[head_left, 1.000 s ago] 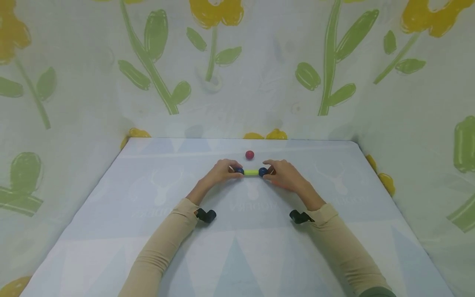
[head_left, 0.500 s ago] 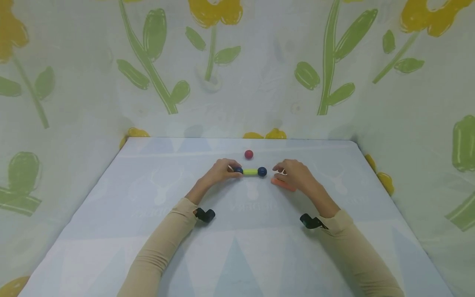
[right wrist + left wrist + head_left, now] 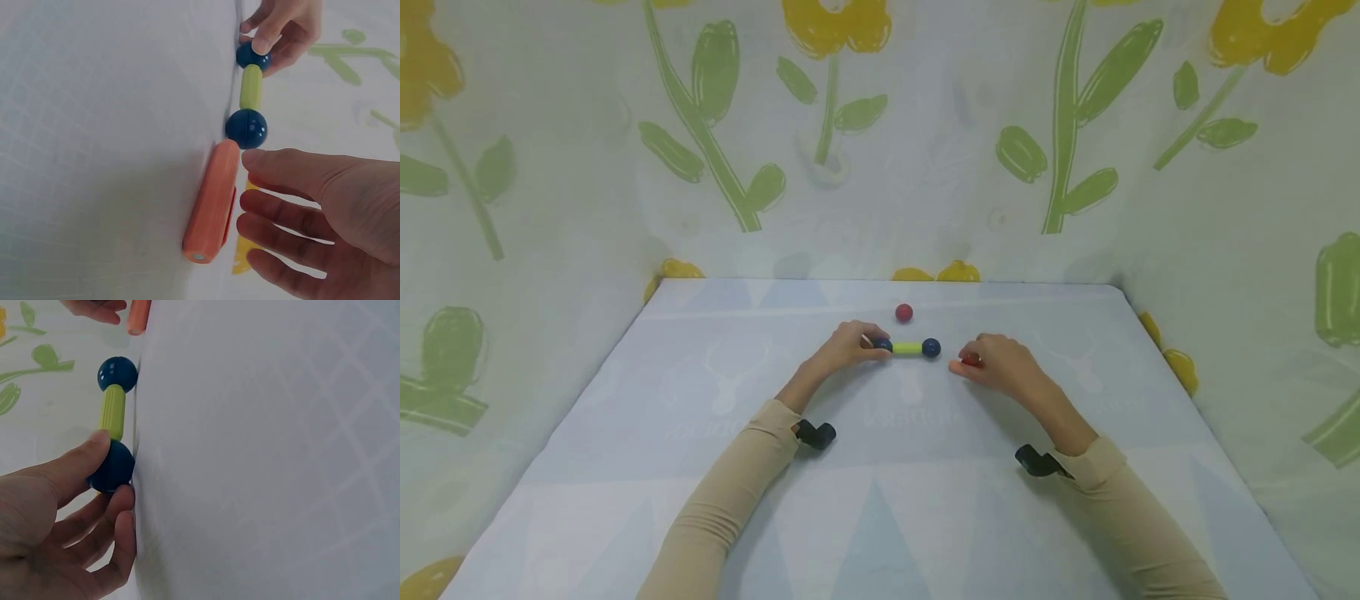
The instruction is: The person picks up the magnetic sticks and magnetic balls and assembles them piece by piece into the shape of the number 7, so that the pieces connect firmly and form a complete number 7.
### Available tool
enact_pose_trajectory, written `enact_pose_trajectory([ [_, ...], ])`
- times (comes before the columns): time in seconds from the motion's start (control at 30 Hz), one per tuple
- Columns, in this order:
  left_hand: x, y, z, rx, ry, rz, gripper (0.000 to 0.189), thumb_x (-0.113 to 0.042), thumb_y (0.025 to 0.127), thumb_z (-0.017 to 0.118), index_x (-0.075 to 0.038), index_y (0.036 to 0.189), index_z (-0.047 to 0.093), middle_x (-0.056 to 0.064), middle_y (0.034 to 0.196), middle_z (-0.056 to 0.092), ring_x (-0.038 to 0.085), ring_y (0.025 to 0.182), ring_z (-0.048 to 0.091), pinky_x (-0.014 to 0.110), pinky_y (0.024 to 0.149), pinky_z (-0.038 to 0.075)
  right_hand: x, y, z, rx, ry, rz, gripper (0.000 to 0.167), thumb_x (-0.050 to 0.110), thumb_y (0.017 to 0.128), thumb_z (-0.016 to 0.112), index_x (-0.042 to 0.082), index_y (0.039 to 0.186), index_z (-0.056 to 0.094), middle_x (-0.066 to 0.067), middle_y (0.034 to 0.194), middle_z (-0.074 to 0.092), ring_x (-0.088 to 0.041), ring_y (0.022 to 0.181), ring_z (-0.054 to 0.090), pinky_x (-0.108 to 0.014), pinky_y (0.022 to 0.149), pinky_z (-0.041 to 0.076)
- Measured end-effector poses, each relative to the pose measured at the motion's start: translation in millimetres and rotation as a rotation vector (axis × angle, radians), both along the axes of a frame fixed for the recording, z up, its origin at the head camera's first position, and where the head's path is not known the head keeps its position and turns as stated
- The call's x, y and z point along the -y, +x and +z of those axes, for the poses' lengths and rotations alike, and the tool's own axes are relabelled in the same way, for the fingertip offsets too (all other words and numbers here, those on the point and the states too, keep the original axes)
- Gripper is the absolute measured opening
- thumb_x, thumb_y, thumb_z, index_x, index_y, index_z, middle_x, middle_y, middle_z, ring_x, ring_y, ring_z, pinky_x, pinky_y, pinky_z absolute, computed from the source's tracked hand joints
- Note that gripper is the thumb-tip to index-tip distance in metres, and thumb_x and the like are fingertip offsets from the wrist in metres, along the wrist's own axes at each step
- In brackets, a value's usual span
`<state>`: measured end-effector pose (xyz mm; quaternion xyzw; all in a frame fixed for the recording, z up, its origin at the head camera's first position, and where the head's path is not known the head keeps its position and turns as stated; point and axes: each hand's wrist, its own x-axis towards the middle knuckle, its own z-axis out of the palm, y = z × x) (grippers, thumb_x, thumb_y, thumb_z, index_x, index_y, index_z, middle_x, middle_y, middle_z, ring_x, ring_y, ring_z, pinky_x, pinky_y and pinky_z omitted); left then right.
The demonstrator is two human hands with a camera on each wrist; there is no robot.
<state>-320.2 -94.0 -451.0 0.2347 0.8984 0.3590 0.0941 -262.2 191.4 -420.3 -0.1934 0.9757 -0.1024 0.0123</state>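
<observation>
My left hand pinches one dark blue ball between thumb and fingers. A yellow-green ribbed rod joins that ball to a second blue ball, which stands free toward the right hand. My right hand has its fingers spread and slightly bent beside an orange rod lying on the table. A red piece shows between that rod and the fingertips; its full shape is hidden. In the head view, the red piece appears between thumb and fingers.
A red ball lies behind the yellow-green rod, toward the table's far edge. The white patterned cloth covers the table. Flower-printed curtains rise at the back and both sides.
My right hand has moved off the second blue ball, to the right and toward me, over the orange rod and red piece. The left hand has kept its grip on its ball.
</observation>
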Motion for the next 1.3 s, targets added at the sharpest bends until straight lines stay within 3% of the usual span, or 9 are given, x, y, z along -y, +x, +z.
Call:
enact_pose_trajectory([
  [0.6,-0.8,1.3,-1.3,-0.001,-0.011,0.015,0.038,-0.026,0.088,0.074,-0.010,0.122,0.068,0.007,0.114,0.071,0.017,0.092,0.063,0.028,0.085,0.055,-1.7,7.5,-7.7,-0.033,-0.018,0.012,0.024,0.026,0.089,0.073,0.009,0.105,0.076,-0.003,0.083,0.067,-0.015,0.071,0.052,-0.025,0.063,0.045],
  [0.93,-0.6,2.1,0.9,0.000,-0.003,0.015,0.036,-0.025,0.088,0.074,-0.010,0.120,0.069,0.007,0.113,0.072,0.017,0.092,0.063,0.028,0.084,0.055,-2.8,7.8,-8.8,-0.059,-0.020,0.017,0.023,0.024,0.088,0.074,0.008,0.104,0.076,-0.004,0.087,0.069,-0.015,0.074,0.056,-0.030,0.070,0.052],
  [1.3,0.3,-2.6,-2.9,0.005,0.001,0.006,0.037,-0.026,0.088,0.074,-0.009,0.121,0.069,0.007,0.112,0.071,0.017,0.091,0.063,0.028,0.082,0.055,-2.6,7.2,-10.0,-0.028,-0.023,0.000,0.023,0.024,0.088,0.074,0.007,0.104,0.075,-0.005,0.088,0.069,-0.017,0.077,0.058,-0.032,0.075,0.054],
])
